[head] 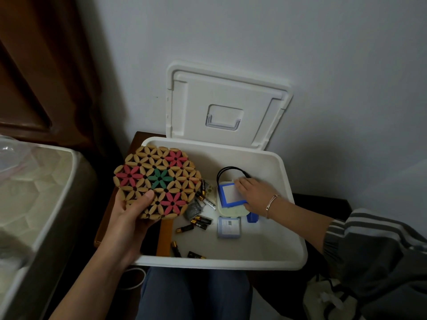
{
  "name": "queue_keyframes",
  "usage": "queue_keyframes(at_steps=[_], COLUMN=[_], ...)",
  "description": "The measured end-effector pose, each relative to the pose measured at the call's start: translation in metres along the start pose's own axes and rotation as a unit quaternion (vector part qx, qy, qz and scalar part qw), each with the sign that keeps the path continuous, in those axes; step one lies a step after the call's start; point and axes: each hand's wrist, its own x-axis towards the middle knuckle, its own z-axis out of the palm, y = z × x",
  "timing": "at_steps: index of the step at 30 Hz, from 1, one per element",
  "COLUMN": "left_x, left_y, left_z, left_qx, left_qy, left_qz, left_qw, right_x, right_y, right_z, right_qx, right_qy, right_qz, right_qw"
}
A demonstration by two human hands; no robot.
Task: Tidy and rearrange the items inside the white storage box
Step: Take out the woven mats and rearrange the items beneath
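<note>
The white storage box (pixel 219 263) stands open on a dark brown surface (pixel 136 139) against a pale wall (pixel 323 65), just in front of the person's knees in blue trousers (pixel 196 294). Its lid (pixel 226 107) is off and leans upright against the wall right behind the box. On the box floor, several black-and-gold batteries (pixel 201 220) lie scattered, some near the middle and two by the front wall. A square pad with a blue border (pixel 227 195) lies on top of a cream-coloured piece in the middle. A looped black cable (pixel 227 169) lies just behind the pad, a small pale-blue box (pixel 228 227) just in front of it, and a darker blue item (pixel 252 217) beside that. An orange-brown wooden strip (pixel 165 236) runs along the left side of the floor. The right hand (pixel 254 192) reaches in from the right and rests on the pad's right edge, fingertips at the far corner and thumb at the near corner; whether it actually grips the pad cannot be told. A thin bracelet (pixel 271 202) sits at its wrist, and a grey striped sleeve (pixel 360 229) is pushed up the forearm. The left hand (pixel 129 218) is clamped on a round bamboo mat with red and green flower patterns (pixel 159 181), thumb on top and fingers beneath, holding it in the air over the box's left rim. To the left lies a bed mattress (pixel 34 192) with a brown wooden panel (pixel 34 77) behind it.
</note>
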Motion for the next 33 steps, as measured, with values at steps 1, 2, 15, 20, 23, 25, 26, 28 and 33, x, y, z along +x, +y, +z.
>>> queue_keyframes(at_steps=[1, 2, 15, 20, 23, 25, 26, 28, 33], left_x=[0.000, 0.000, 0.003, 0.004, 0.004, 0.004, 0.004, 0.004, 0.005], left_y=[0.000, 0.000, -0.004, -0.005, -0.004, -0.004, -0.004, -0.004, -0.006], left_z=[0.000, 0.000, 0.000, 0.000, 0.000, 0.000, 0.000, 0.000, -0.001], left_qx=[0.000, 0.001, 0.028, 0.037, 0.036, 0.034, 0.032, 0.031, 0.028], left_qy=[0.000, -0.001, -0.029, -0.038, -0.041, -0.041, -0.040, -0.038, -0.029], left_qz=[-0.001, -0.001, -0.012, -0.039, -0.030, -0.024, -0.024, -0.023, -0.020], left_qw=[1.000, 1.000, 0.999, 0.998, 0.998, 0.998, 0.998, 0.999, 0.999], right_x=[0.000, 0.000, -0.005, -0.001, 0.004, 0.008, 0.009, 0.013, 0.022], right_y=[0.001, 0.001, -0.023, -0.029, -0.027, -0.026, -0.026, -0.027, -0.022], right_z=[0.001, 0.003, 0.033, 0.035, 0.033, 0.032, 0.032, 0.034, 0.031], right_qx=[-0.001, 0.000, 0.005, 0.016, 0.025, 0.013, 0.006, -0.004, -0.024], right_qy=[0.001, 0.001, -0.038, -0.032, -0.030, -0.025, -0.023, -0.018, 0.002], right_qz=[-0.001, -0.002, 0.036, 0.065, 0.067, 0.066, 0.066, 0.063, 0.025], right_qw=[1.000, 1.000, 0.999, 0.997, 0.997, 0.997, 0.998, 0.998, 0.999])
